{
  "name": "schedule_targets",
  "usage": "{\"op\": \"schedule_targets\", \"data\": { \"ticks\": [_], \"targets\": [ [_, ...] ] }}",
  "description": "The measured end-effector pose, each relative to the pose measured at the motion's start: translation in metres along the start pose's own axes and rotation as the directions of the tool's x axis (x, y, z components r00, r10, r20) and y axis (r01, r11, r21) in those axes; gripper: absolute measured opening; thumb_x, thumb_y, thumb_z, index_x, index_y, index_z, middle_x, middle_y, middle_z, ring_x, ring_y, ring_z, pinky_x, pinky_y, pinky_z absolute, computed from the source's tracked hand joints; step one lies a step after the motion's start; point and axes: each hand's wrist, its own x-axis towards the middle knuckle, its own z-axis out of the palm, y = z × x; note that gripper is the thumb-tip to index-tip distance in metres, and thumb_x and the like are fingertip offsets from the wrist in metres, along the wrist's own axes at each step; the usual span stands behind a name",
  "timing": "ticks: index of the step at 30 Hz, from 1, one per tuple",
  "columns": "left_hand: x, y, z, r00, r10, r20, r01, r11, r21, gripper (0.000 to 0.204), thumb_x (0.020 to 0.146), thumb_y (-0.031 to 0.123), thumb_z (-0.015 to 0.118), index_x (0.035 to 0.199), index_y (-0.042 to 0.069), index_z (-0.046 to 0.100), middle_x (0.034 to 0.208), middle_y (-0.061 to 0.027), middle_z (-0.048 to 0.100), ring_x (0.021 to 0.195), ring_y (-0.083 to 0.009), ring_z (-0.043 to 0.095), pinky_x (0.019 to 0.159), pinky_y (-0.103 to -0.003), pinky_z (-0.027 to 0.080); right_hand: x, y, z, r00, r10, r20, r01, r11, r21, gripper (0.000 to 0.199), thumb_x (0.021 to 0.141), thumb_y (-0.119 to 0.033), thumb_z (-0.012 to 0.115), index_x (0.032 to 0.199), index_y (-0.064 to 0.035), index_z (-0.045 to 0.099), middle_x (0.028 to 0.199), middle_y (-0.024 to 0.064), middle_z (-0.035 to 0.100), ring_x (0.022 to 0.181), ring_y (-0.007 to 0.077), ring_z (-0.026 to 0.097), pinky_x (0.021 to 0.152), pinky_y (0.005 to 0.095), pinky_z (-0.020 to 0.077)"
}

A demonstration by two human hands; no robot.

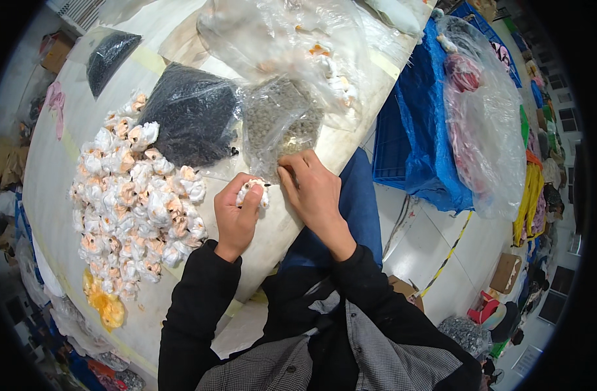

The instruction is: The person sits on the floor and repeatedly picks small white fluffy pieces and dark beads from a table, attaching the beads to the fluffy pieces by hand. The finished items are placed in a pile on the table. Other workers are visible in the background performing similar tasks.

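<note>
My left hand (233, 223) is closed around a small white fluffy plush piece (263, 197) with a dark spot on it, the thumb pressing its front. Just right of it, my right hand (316, 194) has thumb and forefinger pinched together; whatever lies between them is too small or hidden. Its fingertips are by the lower edge of a clear plastic bag (272, 120) full of small beige-grey pieces. Left of that lies a larger clear bag of black pieces (191, 111), with a few tiny black bits (234, 151) loose beside it.
A big pile of white and peach plush pieces (132, 202) covers the table's left part, with a yellow piece (104, 301) below it. Another black-filled bag (110, 60) lies farther off. Clear sheeting (285, 39) spreads at the back. A blue crate (391, 146) stands right of the table.
</note>
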Motion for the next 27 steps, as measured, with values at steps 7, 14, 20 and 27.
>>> {"op": "schedule_targets", "data": {
  "ticks": [7, 14, 20, 27],
  "targets": [
    [0.001, -0.005, 0.000, 0.996, 0.086, 0.010, -0.087, 0.982, 0.170, 0.023, 0.101, 0.020, 0.065, 0.100, -0.002, 0.067, 0.076, 0.0011, 0.061, 0.071, -0.0056, 0.053, 0.062, -0.025, 0.043, -0.005, 0.002, 0.004, 0.994, 0.026, -0.107, 0.000, 0.972, 0.235, 0.008, 0.094, -0.011, 0.074, 0.099, -0.0074, 0.069, 0.091, 0.0066, 0.066, 0.070, 0.0220, 0.066, 0.060, 0.0339, 0.0498],
    [0.000, -0.006, 0.003, 0.995, 0.100, -0.021, -0.091, 0.957, 0.276, 0.023, 0.102, 0.021, 0.065, 0.099, -0.003, 0.066, 0.075, -0.0013, 0.062, 0.072, -0.0068, 0.053, 0.064, -0.027, 0.045, -0.010, 0.012, -0.014, 0.986, 0.149, -0.074, -0.107, 0.911, 0.399, 0.007, 0.096, -0.006, 0.072, 0.100, -0.0022, 0.068, 0.087, 0.0062, 0.066, 0.067, 0.0133, 0.060, 0.061, 0.0271, 0.0470],
    [0.001, -0.008, 0.000, 0.996, 0.072, -0.048, -0.061, 0.975, 0.213, 0.025, 0.103, 0.023, 0.064, 0.100, -0.002, 0.066, 0.077, -0.0009, 0.061, 0.074, -0.0059, 0.052, 0.066, -0.026, 0.044, -0.008, 0.009, -0.006, 0.989, 0.113, -0.099, -0.077, 0.948, 0.310, 0.009, 0.094, -0.008, 0.074, 0.101, -0.0055, 0.069, 0.088, 0.0071, 0.067, 0.067, 0.0194, 0.065, 0.061, 0.0306, 0.0512],
    [0.002, -0.008, 0.001, 0.998, 0.061, -0.026, -0.056, 0.987, 0.151, 0.025, 0.105, 0.023, 0.064, 0.103, -0.001, 0.066, 0.080, -0.0011, 0.063, 0.076, -0.0063, 0.053, 0.068, -0.026, 0.045, -0.003, 0.000, 0.002, 0.996, 0.003, -0.091, 0.001, 0.999, 0.042, 0.017, 0.091, -0.020, 0.077, 0.106, -0.0139, 0.072, 0.094, 0.0046, 0.065, 0.070, 0.0247, 0.067, 0.059, 0.0368, 0.0511]
  ]
}}
